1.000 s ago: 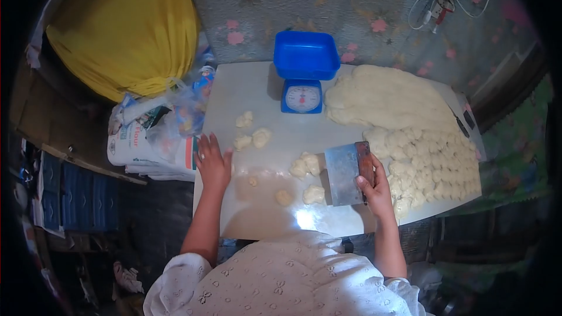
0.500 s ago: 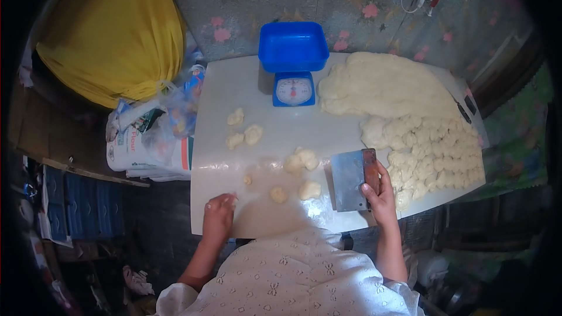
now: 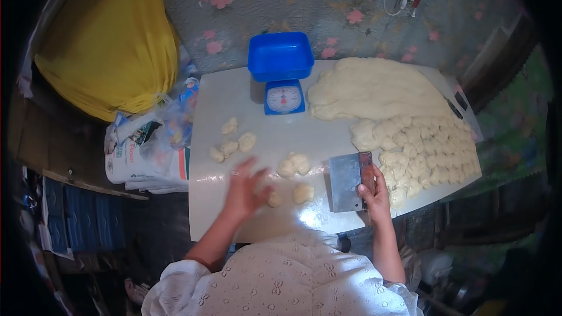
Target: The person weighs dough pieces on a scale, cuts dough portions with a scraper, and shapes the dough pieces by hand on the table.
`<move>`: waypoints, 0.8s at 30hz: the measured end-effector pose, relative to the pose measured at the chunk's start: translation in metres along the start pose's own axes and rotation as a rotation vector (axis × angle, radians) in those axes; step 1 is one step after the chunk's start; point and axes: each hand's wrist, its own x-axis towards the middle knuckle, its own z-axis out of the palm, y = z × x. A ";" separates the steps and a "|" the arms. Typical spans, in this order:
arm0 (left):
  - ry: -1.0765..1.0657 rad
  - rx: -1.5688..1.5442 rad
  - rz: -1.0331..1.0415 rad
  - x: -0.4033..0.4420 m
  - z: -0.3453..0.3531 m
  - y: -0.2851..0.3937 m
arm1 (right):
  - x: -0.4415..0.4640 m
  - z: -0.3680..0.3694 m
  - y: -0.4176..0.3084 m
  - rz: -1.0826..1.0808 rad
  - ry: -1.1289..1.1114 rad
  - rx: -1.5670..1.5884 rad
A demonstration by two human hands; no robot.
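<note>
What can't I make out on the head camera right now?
All in the head view:
Scale dial: reading too small.
Left hand: fingertips blurred; contact with the dough piece beside it unclear.
Right hand: some fingers hidden behind the scraper.
Flour bag: partly covered by plastic bags.

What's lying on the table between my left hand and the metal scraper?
The head view shows one piece of dough by your left hand, a second piece nearer the scraper, and a clump farther back.
</note>
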 end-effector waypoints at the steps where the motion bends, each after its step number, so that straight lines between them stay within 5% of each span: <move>1: -0.211 -0.090 0.046 0.002 0.013 0.012 | 0.001 -0.003 0.003 0.012 0.023 0.009; 2: -0.357 -0.080 0.177 0.008 0.019 0.029 | 0.002 -0.005 0.007 0.014 0.022 0.009; 6: -0.310 0.087 0.488 0.008 0.071 0.043 | 0.005 -0.008 0.036 0.041 0.005 0.029; 11: -0.488 -0.185 0.222 0.033 0.047 0.039 | 0.004 -0.002 0.040 -0.007 -0.068 0.047; 14: -0.268 -0.866 -0.023 0.061 -0.008 0.043 | 0.006 -0.005 0.041 -0.028 -0.063 0.047; 15: -0.153 -0.687 0.000 0.079 -0.033 0.049 | 0.006 -0.005 0.041 -0.026 -0.060 0.050; 18: 0.092 -0.830 0.204 0.136 -0.084 0.051 | 0.007 -0.004 0.040 -0.021 -0.063 0.006; 24: 0.210 -0.399 0.158 0.247 -0.118 0.046 | 0.006 -0.004 0.042 -0.021 -0.048 0.032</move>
